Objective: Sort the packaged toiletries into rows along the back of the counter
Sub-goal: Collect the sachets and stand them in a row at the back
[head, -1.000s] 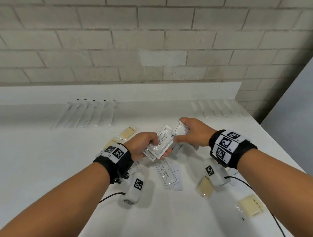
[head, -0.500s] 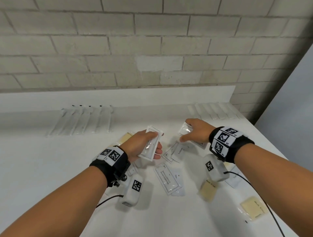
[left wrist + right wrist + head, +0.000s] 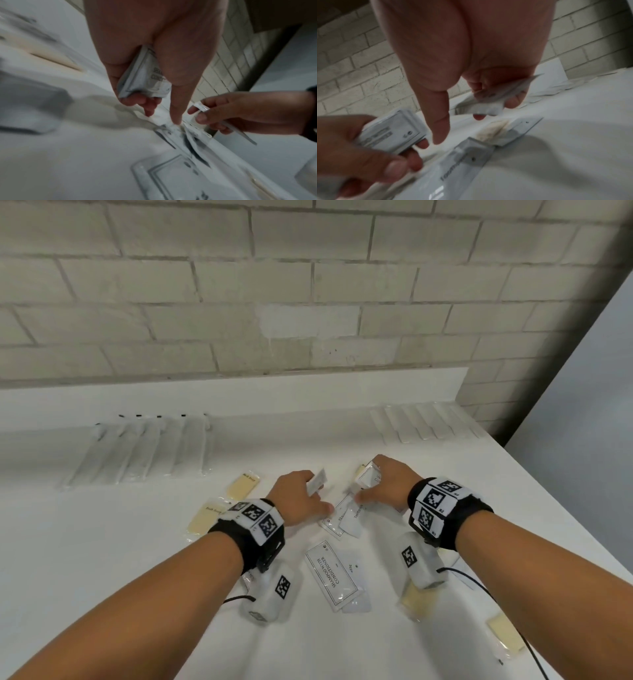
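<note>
The left hand (image 3: 298, 497) has its grip closed round a small stack of white shampoo-with-conditioner sachets (image 3: 145, 75), fingers curled under the stack and thumb (image 3: 176, 105) stretched down so its tip meets the loose packets (image 3: 344, 517) lying on the table (image 3: 102, 542). The right hand (image 3: 385, 486) likewise grips a sachet (image 3: 368, 477), pinched among its fingers, while its thumb (image 3: 441, 121) points down toward the same loose packets; both hands sit just beside each other above that small pile. Nearer the camera lies a flat sachet printed "SHAMPOO WITH CONDITIONER" (image 3: 330, 573). Yellowish bath soap packets (image 3: 244, 486) lie to the left of the hands, and more yellowish packets (image 3: 507, 635) lie near the right forearm. Along the back of the table, one row of long clear-wrapped items (image 3: 144, 450) sits at the left and a row of white packets (image 3: 428, 424) at the right, well apart. Behind them rises a pale brick wall (image 3: 239, 285).
</note>
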Demonstrator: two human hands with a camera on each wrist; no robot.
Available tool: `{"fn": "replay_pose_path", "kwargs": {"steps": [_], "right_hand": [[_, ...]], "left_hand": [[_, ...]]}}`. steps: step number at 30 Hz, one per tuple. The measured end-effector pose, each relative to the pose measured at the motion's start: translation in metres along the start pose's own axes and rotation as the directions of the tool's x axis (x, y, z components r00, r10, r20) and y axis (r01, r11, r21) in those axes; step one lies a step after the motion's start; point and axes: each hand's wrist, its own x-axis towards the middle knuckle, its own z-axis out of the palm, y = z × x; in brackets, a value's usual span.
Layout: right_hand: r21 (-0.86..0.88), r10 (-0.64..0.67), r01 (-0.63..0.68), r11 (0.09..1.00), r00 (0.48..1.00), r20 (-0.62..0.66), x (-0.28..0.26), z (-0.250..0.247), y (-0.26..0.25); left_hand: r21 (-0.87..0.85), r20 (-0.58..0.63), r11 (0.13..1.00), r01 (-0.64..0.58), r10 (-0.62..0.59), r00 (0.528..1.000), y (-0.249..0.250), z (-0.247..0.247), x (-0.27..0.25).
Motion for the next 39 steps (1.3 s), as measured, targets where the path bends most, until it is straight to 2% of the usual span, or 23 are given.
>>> {"fn": "replay_pose_path", "kwargs": {"steps": [5,10,14,17,19,21,25,29,34,39], "right_hand": [[-0.163,-0.009,0.023,0.986,0.997,0.083,-0.002,0.018,0.004],[-0.285,0.03,0.012,0.958,0.99,0.141,-0.007,0.009,0.005],[-0.266,-0.067,0.111,0.958,0.983,0.172,-0.019,0.007,-0.009],[-0.231,-0.182,0.25,0.94,0.943,0.28,-0.031,0.023,-0.031],[-0.241,-0.187,0.299,0.923,0.898,0.399,-0.04,0.034,-0.043],[-0.306,-0.164,0.316,0.898,0.885,0.435,-0.044,0.041,-0.049],[-0.357,-0.167,0.32,0.878,0.902,0.397,-0.047,0.043,-0.049],[-0.324,-0.169,0.311,0.894,0.901,0.399,-0.047,0.039,-0.046],[-0.167,-0.291,0.35,0.922,0.909,0.298,-0.035,0.021,-0.048],[0.139,-0.376,0.361,0.922,0.921,0.103,-0.03,-0.013,-0.064]], "left_hand": [[0.224,0.053,0.974,-0.014,0.002,0.999,0.019,0.015,0.011],[0.318,0.086,0.945,0.072,-0.104,0.991,0.012,0.005,0.011],[0.193,0.1,0.97,0.147,-0.168,0.981,-0.007,-0.007,0.004],[0.075,0.105,0.977,0.198,-0.205,0.973,-0.021,-0.013,-0.005],[0.042,0.076,0.974,0.223,-0.226,0.971,-0.027,-0.014,-0.011],[-0.014,0.02,0.973,0.232,-0.232,0.973,-0.029,-0.015,-0.018],[-0.169,-0.04,0.957,0.238,-0.248,0.968,-0.034,-0.019,-0.028],[-0.34,-0.012,0.91,0.236,-0.255,0.967,-0.042,-0.025,-0.031],[-0.505,0.059,0.825,0.254,-0.261,0.964,-0.045,-0.023,-0.038],[-0.666,0.104,0.704,0.246,-0.239,0.966,-0.035,-0.021,-0.039]]}}
